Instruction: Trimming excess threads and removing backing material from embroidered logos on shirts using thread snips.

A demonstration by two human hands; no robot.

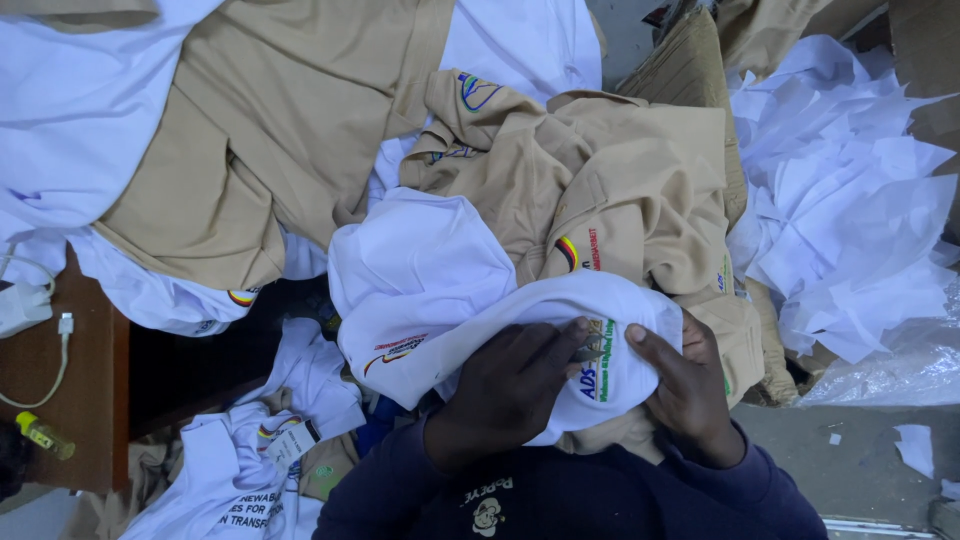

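Both my hands grip a white shirt (430,270) with a small printed emblem, pulled up close to my chest. My left hand (505,385) clasps the cloth from the left, fingers spread over the fold and the thumb near the emblem. My right hand (685,385) holds the right edge of the same fold, thumb lying on the fabric. Right behind the white shirt lies a crumpled tan shirt (610,190) with coloured badges. My dark blue sleeves fill the bottom of the view.
A heap of white and tan garments (260,130) covers the surface ahead. Crumpled white paper sheets (850,200) pile up at the right. A brown wooden table (85,390) at the left bears a white charger cable (60,345) and a small yellow bottle (42,435). More white shirts (240,470) lie below.
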